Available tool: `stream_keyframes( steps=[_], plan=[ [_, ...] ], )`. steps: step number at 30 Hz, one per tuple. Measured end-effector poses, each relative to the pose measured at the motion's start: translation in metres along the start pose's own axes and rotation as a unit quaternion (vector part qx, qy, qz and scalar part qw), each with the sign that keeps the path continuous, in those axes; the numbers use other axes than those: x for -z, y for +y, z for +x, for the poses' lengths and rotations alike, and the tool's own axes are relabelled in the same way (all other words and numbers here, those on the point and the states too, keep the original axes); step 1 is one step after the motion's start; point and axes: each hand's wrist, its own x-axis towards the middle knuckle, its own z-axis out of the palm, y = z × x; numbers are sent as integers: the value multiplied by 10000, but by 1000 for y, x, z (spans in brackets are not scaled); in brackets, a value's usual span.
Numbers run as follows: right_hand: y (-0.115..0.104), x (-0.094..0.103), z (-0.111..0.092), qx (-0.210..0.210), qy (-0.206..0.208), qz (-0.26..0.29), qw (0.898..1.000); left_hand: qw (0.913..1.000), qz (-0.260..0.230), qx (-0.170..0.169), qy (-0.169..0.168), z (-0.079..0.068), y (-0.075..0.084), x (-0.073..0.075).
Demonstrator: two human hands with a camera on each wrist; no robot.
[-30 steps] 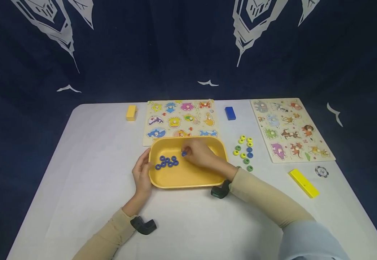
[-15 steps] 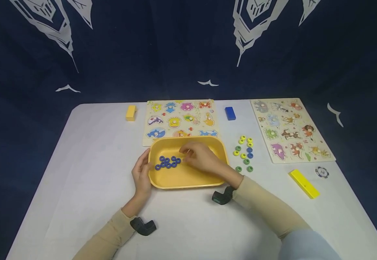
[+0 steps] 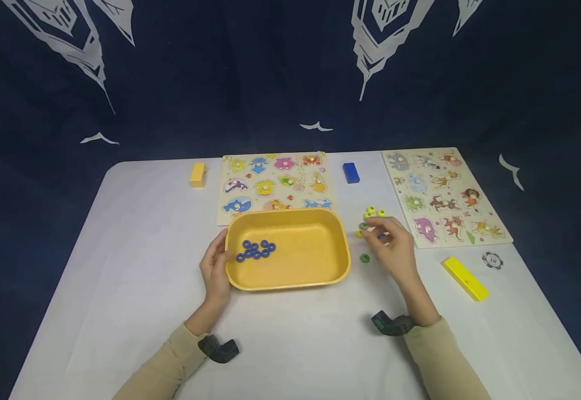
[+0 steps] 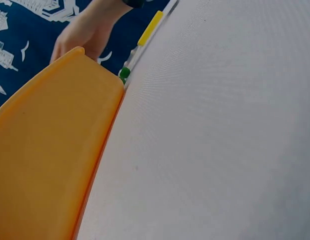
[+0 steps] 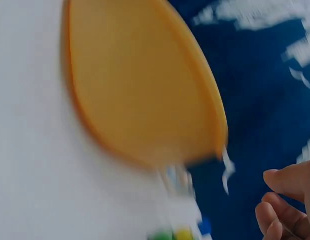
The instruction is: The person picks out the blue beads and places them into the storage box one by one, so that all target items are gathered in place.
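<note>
A yellow tray [image 3: 305,261] stands in the middle of the table in the head view, a cluster of small blue ring beads [image 3: 254,246] lying in its left half. My left hand [image 3: 215,278] grips the tray's left edge, thumb at the rim and fingers along the outer wall. Right of the tray, my right hand [image 3: 395,250] hovers over loose beads, partly hiding them; yellow beads [image 3: 381,213] and a green bead [image 3: 365,259] show around it. In the right wrist view the fingers [image 5: 290,182] are loosely bent, with a gap below the thumb and nothing held.
One animal puzzle board [image 3: 275,186] lies behind the tray, another puzzle board [image 3: 445,200] at the right. Around them are a yellow-orange block [image 3: 197,175], a blue block [image 3: 351,173], a long yellow block [image 3: 465,279] and a poker chip [image 3: 492,260].
The right hand put a blue bead down with the others in the tray, let go, and moved right to the loose beads. The left hand stays on the tray.
</note>
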Motion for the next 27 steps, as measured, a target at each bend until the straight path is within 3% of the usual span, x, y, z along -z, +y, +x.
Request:
stream_keyframes(
  steps=[4,6,13,17,21,27],
  plan=[
    [58,7,-7,-564,470,-582,9956,10000,54,-4,12,-3,9,-2],
    [69,11,-8,-770,481,-646,9938,10000,47,5,40,-4,12,-2],
    [30,23,-8,-1221,-170,-959,9877,10000,-46,-35,60,-6,12,-3],
    [36,17,-11,-1219,-458,-1389,9817,10000,-18,-28,48,-5,12,-3],
    [40,13,-12,-1077,-475,-1560,9807,10000,3,-20,25,-3,7,-1],
    [30,17,-8,-1131,-266,-1321,9844,10000,-49,-7,43,1,-5,1]
  ],
)
